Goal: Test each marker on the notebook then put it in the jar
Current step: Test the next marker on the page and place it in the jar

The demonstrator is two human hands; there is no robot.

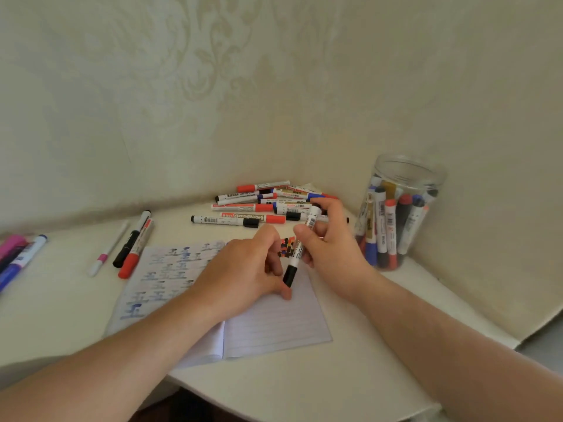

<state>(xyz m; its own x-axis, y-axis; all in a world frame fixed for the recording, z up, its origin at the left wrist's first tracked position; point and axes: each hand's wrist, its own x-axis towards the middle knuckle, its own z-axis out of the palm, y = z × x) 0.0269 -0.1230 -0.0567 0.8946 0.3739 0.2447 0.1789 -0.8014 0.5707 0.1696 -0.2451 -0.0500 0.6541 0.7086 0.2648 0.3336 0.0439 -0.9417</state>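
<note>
My right hand [330, 239] holds a white marker with a black cap [297, 254] by its barrel, tilted over the open notebook [274, 324]. My left hand [246, 269] has its fingers curled at the black cap end of that marker. Red, black and blue test marks [286, 246] show on the right page between my hands; the left page carries rows of blue and black marks. A clear plastic jar [396, 214] at the right stands upright and holds several markers. A pile of markers [262, 205] lies behind the notebook.
Loose markers [134, 245] and a thin pink pen [106, 251] lie left of the notebook, and more pink and blue markers [18, 257] at the far left edge. Patterned walls close the corner behind the white table [304, 385], whose front edge is near.
</note>
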